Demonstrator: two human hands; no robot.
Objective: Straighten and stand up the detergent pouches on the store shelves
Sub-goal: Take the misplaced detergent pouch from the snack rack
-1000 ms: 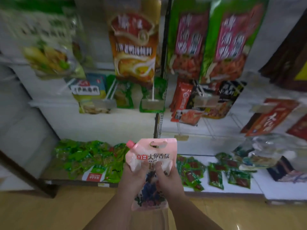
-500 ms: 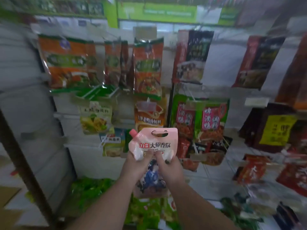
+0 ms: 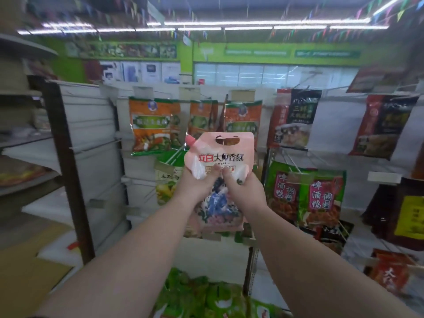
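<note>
I have the soft pink plastic detergent pouch with the corner spout and cut-out handle (image 3: 219, 180) held upright in mid-air at chest height — my left hand (image 3: 197, 188) and right hand (image 3: 244, 191) both grasp its middle, thumbs pressed on the front. It is off any shelf, in front of the hanging orange-and-green seasoning packets (image 3: 152, 125) (no detergent shelf shows here). I judge this the carrying step — next I need to find its shelf and seat the flat base so it stands

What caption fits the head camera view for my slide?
Both hands, left and right, hold a pink detergent pouch upright before hanging seasoning packets in a store aisle.
</note>
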